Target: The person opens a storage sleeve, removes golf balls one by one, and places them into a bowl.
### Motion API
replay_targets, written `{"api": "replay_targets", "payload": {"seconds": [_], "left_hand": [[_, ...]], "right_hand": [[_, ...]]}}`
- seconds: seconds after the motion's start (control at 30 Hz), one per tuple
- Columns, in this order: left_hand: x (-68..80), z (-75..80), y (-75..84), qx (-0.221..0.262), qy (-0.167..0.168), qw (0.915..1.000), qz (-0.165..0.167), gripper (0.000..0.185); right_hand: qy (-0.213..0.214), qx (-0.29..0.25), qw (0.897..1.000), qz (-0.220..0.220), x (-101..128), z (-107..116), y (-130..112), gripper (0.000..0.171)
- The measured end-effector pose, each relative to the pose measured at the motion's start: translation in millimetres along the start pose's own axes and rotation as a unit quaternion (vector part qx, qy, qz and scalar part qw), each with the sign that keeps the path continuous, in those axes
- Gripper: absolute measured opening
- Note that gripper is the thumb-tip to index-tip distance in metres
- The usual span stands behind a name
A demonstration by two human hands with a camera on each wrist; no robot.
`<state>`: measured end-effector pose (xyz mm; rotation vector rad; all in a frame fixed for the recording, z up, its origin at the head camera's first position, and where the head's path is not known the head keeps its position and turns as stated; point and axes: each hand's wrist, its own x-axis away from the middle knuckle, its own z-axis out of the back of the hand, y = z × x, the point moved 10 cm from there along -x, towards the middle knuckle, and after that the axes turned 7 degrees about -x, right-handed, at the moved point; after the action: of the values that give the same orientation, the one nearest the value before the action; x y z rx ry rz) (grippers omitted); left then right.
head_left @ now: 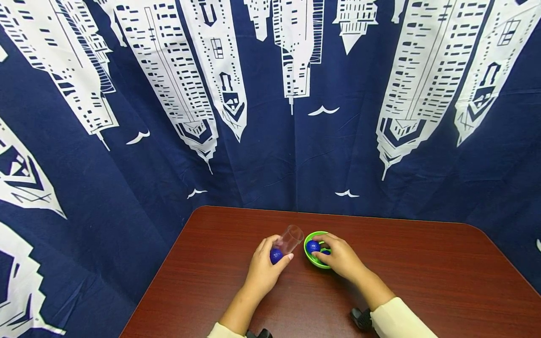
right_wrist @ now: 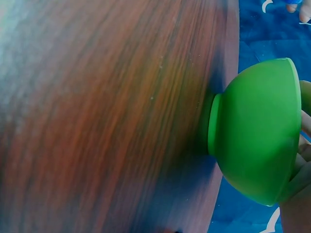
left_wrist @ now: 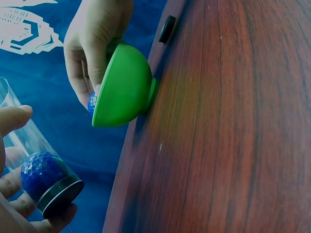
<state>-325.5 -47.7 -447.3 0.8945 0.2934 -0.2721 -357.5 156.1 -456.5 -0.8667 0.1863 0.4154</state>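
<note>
My left hand [head_left: 264,267] grips a clear tube [head_left: 291,238], tilted with its mouth pointing away to the right. Inside its lower end sits a blue dimpled ball [left_wrist: 43,172], above a black base [left_wrist: 60,199]. To the right, a green bowl [head_left: 318,265] stands on the table. My right hand [head_left: 344,258] reaches over the bowl's rim, pinching a second blue dimpled ball [head_left: 313,247] between thumb and fingers. Another blue ball [head_left: 325,254] lies in the bowl, partly hidden by that hand. The right wrist view shows mostly the bowl's outer side [right_wrist: 257,131].
The brown wooden table [head_left: 422,263] has rounded far corners. Behind it hangs a dark blue cloth [head_left: 270,173] printed with white buildings. Black devices [head_left: 361,319] are strapped at both wrists. A small black disc [left_wrist: 167,29] shows near the table's edge in the left wrist view.
</note>
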Motion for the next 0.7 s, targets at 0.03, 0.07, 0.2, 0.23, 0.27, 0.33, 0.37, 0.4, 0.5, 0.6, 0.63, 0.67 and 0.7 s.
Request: {"api": "replay_targets", "payload": {"seconds": [0.03, 0.07, 0.2, 0.23, 0.27, 0.33, 0.37, 0.4, 0.5, 0.6, 0.63, 0.67, 0.7], "left_hand": [[0.3, -0.1, -0.2, 0.000, 0.000, 1.0000, 0.001, 0.050], [0.5, -0.1, -0.3, -0.001, 0.000, 1.0000, 0.001, 0.050], [1.2, -0.8, 0.2, -0.002, -0.002, 1.0000, 0.000, 0.050], [1.4, -1.1, 0.4, -0.002, -0.003, 1.0000, 0.000, 0.050], [1.5, -1.5, 0.7, -0.001, -0.004, 1.0000, -0.001, 0.050], [1.7, -2.2, 0.9, 0.001, -0.006, 1.0000, -0.001, 0.050], [1.8, -2.3, 1.2, 0.001, -0.006, 1.0000, -0.002, 0.050], [1.9, -2.5, 1.5, 0.001, -0.007, 1.0000, -0.003, 0.050], [2.3, -2.2, 2.6, 0.001, -0.006, 1.0000, -0.004, 0.050], [2.6, -1.9, 3.4, 0.002, -0.005, 1.0000, -0.003, 0.050], [2.7, -1.7, 3.8, 0.002, -0.004, 1.0000, -0.004, 0.050], [2.7, -1.8, 4.0, 0.002, -0.004, 1.0000, -0.004, 0.050], [2.7, -2.1, 4.1, 0.001, -0.005, 1.0000, -0.005, 0.050]], "right_hand": [[-0.003, 0.003, 1.000, -0.001, -0.4, -0.9, 0.3, 0.035], [-0.005, 0.005, 1.000, -0.004, -0.9, -1.4, 0.6, 0.035], [-0.016, 0.016, 1.000, -0.013, -2.1, -3.4, 2.7, 0.035], [-0.019, 0.019, 1.000, -0.015, -2.5, -3.8, 3.3, 0.035], [-0.021, 0.021, 0.999, -0.017, -2.9, -4.0, 4.0, 0.035], [-0.024, 0.025, 0.999, -0.019, -3.5, -4.7, 5.2, 0.035], [-0.025, 0.029, 0.999, -0.019, -3.8, -5.1, 5.9, 0.035], [-0.027, 0.032, 0.999, -0.017, -3.8, -5.5, 6.3, 0.035], [-0.029, 0.043, 0.999, -0.015, -4.0, -6.4, 7.2, 0.035], [-0.032, 0.054, 0.998, -0.011, -4.1, -6.9, 6.9, 0.034], [-0.032, 0.056, 0.998, -0.010, -4.1, -6.9, 6.4, 0.034], [-0.033, 0.058, 0.998, -0.009, -4.0, -7.0, 5.8, 0.034], [-0.034, 0.059, 0.998, -0.007, -3.9, -6.8, 4.8, 0.034]]}}
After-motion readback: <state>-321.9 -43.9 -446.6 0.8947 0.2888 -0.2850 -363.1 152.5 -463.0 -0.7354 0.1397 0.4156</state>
